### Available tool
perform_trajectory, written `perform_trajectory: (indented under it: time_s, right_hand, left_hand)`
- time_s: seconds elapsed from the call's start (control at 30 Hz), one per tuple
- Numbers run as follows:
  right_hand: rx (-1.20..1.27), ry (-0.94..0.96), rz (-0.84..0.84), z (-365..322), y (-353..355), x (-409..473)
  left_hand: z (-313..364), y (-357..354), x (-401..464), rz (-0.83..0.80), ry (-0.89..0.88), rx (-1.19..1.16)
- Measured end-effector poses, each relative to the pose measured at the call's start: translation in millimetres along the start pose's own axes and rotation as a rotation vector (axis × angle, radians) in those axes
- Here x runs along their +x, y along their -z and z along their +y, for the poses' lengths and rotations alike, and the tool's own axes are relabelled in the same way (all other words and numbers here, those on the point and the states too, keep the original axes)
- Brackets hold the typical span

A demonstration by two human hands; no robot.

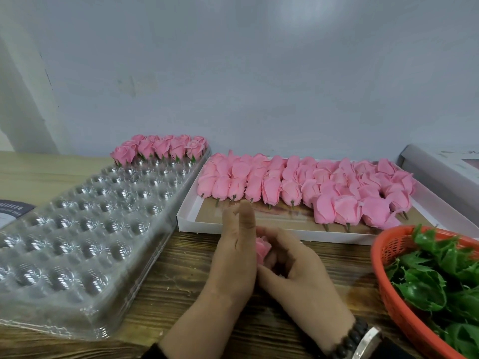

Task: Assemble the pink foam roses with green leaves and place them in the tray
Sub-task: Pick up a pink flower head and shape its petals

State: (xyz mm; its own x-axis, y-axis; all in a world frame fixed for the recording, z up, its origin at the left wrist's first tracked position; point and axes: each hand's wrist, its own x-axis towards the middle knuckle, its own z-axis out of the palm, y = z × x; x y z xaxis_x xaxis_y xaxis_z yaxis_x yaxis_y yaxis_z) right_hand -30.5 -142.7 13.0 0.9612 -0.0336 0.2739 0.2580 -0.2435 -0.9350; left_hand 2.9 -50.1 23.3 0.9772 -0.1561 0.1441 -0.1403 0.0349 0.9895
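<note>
No legible text anywhere

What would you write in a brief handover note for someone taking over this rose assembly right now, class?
Hands: right hand grips a pink rose; left hand is against it, grip unclear.
Things: loose roses lie in the white box; green leaves fill the orange basket on the right; clear tray on the left.
Done: finished roses fill only the tray's far end.
Left: most tray cups are unfilled; many roses remain.
</note>
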Motion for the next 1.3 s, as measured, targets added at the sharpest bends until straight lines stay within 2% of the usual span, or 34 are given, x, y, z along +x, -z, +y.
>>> perform_trajectory:
  time_s: [0.2,0.37,0.5,0.57,0.67,0.9,1.0,1.17,1.23,1.3]
  right_hand:
    - [0.156,-0.040,-0.069,-1,7,1]
    - [0.226,-0.034,0.123,5,18,5]
    - [0.249,-0.030,0.214,5,25,6]
    - [0.171,-0.008,0.224,4,24,6]
    - [0.038,0.080,0.165,2,19,3]
    - [-0.329,0.277,0.090,2,17,0]
    - [-0.320,0.321,0.083,0,15,-2]
    - [-0.075,0.249,0.289,4,13,-2]
    - [-0.059,0.169,0.263,6,10,0]
    - [-0.057,0.123,0.177,7,6,1]
  left_hand:
    - [1,1,-1,-0.153,0.042,-0.054]
    - [0,16,9,-0.120,-0.024,-0.078]
    - [-1,21,8,-0.276,0.015,0.097]
    - [-5,17,4,-0.334,0.001,0.218]
    - [-9,9,0,-0.253,-0.061,0.385]
    - [-6,-1,-6,-0.264,-0.104,0.314]
    - [-2,0,-6,-0.270,-0.085,0.173]
    - [-2,0,-2,-0.158,0.100,-0.282]
    - [-1,-1,1,-0.066,0.161,-0.487]
    - [0,-2,2,-0.056,0.210,-0.603]
